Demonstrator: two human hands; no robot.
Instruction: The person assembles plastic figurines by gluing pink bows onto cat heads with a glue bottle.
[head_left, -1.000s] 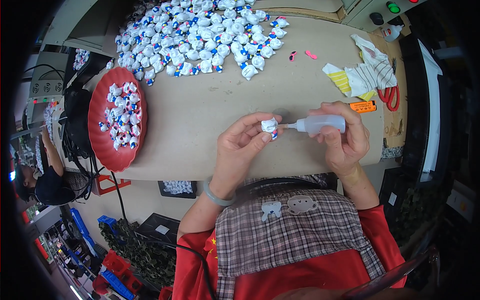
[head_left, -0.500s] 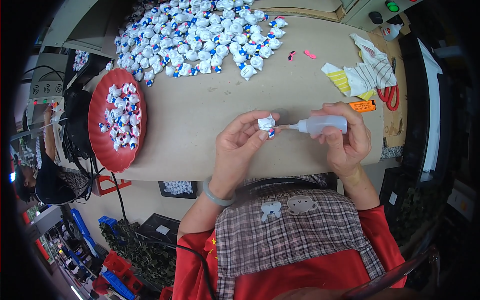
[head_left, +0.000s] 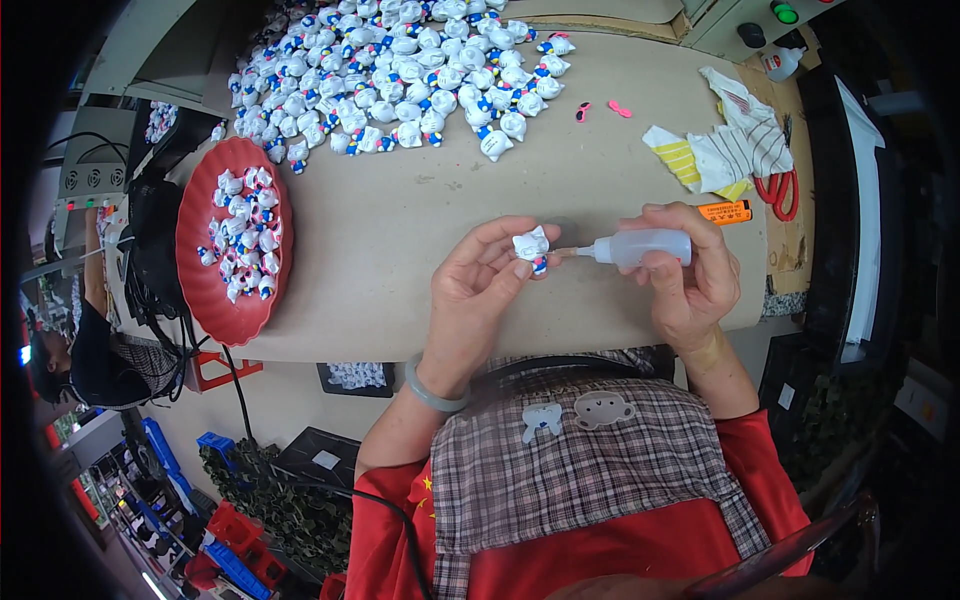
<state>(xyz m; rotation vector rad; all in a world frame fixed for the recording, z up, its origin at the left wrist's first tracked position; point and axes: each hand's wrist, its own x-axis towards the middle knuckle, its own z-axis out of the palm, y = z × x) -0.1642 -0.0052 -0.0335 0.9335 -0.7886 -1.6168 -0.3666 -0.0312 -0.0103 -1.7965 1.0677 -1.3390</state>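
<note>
Between the thumb and fingers of my left hand (head_left: 480, 275) is a small white figurine (head_left: 531, 245) with a blue and pink lower part. My right hand (head_left: 695, 275) is wrapped round a translucent squeeze bottle (head_left: 645, 248), held on its side. Its thin nozzle points left and its tip is at the figurine's lower part; whether the two touch I cannot make out. Both hands are above the near part of the table.
Many similar figurines (head_left: 400, 80) cover the far left of the table (head_left: 370, 230). A red scalloped tray (head_left: 190, 270) holds more. Two pink bows (head_left: 620, 109), a striped cloth (head_left: 735, 145), red-handled scissors (head_left: 785, 195) and an orange box cutter (head_left: 724, 212) lie at the right. Another person (head_left: 85, 350) is far left.
Both hands have shifted very slightly to the left, with the figurine and bottle still held. The figurine looks slightly tilted compared with before. At far left, the other person's arm has moved.
</note>
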